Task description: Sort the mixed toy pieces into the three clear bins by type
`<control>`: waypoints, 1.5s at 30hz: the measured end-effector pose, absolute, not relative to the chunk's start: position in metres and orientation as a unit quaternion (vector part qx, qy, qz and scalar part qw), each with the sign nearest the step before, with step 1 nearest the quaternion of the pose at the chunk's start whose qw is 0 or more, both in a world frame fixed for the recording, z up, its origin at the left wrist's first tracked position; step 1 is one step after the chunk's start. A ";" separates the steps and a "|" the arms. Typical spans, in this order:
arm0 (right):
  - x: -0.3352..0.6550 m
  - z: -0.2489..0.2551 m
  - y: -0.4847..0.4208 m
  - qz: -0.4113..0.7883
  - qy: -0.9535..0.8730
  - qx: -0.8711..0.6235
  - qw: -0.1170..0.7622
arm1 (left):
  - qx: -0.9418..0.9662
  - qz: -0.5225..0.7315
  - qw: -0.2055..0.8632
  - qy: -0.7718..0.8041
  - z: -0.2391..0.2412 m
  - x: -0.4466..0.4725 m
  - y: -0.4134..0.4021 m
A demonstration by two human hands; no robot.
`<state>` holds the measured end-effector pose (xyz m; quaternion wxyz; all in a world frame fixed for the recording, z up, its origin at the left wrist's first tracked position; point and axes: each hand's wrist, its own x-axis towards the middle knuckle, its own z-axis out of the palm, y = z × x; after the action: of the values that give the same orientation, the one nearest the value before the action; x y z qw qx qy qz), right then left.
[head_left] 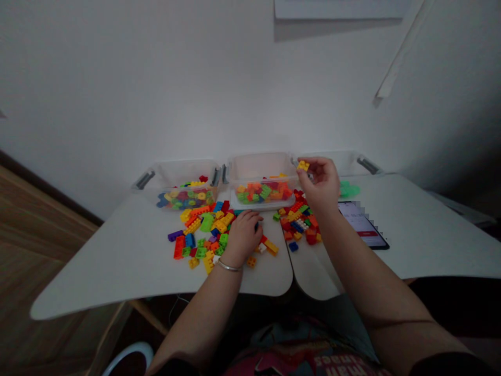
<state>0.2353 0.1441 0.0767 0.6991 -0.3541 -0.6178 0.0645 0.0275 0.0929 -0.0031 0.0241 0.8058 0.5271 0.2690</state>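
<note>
My right hand [321, 185] is raised beside the middle bin, a yellow toy building brick [303, 165] pinched between thumb and fingers, studs showing. Lower on the table, my left hand [245, 235] rests over the left brick pile [207, 222], fingers loosely bent and apart. A bit of dark blue shows between its thumb and forefinger; I cannot tell whether it is touched. Below my right hand lies a second pile of mixed bricks [299, 224]. The middle clear bin [260, 162] holds orange, green, red and yellow bricks.
A clear bin [183, 169] at the left holds colourful pieces. Another clear bin [344, 159] stands at the right, partly behind my hand, near green pieces [349, 189]. A phone [364, 227] lies by my right forearm. The white tabletop [117, 261] has a seam; a wall rises behind.
</note>
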 end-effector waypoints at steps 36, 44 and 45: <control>0.196 0.114 0.223 0.082 -0.729 -0.599 0.320 | 0.807 0.271 0.031 0.523 -0.003 0.027 0.093; 0.208 0.101 0.194 0.037 -0.799 -0.424 0.425 | 0.806 0.273 0.031 0.524 -0.003 0.027 0.093; 0.211 0.098 0.185 0.027 -0.804 -0.406 0.434 | 0.807 0.273 0.031 0.523 -0.003 0.027 0.093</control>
<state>0.2110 0.1845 0.0984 0.4336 -0.4063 -0.8039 0.0267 0.0271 0.0932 -0.0030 0.0308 0.8067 0.5234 0.2727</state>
